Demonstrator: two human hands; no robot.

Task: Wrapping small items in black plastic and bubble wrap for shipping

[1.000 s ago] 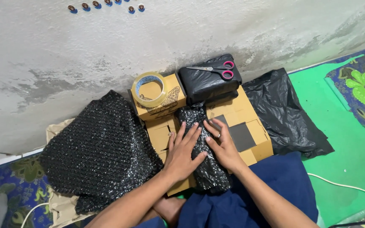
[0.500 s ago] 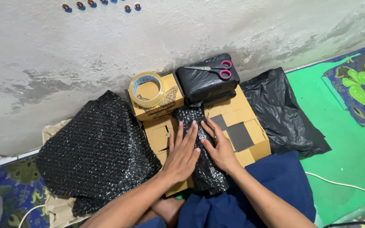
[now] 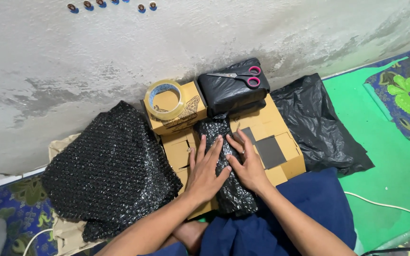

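On the flattened cardboard boxes [image 3: 281, 142], centre frame: black bubble-wrapped parcel [image 3: 226, 166] lying lengthwise. Left hand [image 3: 206, 168] and right hand [image 3: 246, 163] both flat, fingers extended, pressing on it from either side, not gripping. Tape roll [image 3: 165, 98] on small box behind; scissors [image 3: 239, 77] on black bag [image 3: 231, 87]

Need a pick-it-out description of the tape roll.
Start at the grey wall and drop to the cardboard boxes below it. The tape roll sits on the small box left of the black parcel carrying scissors: the only ring, tan and see-through.
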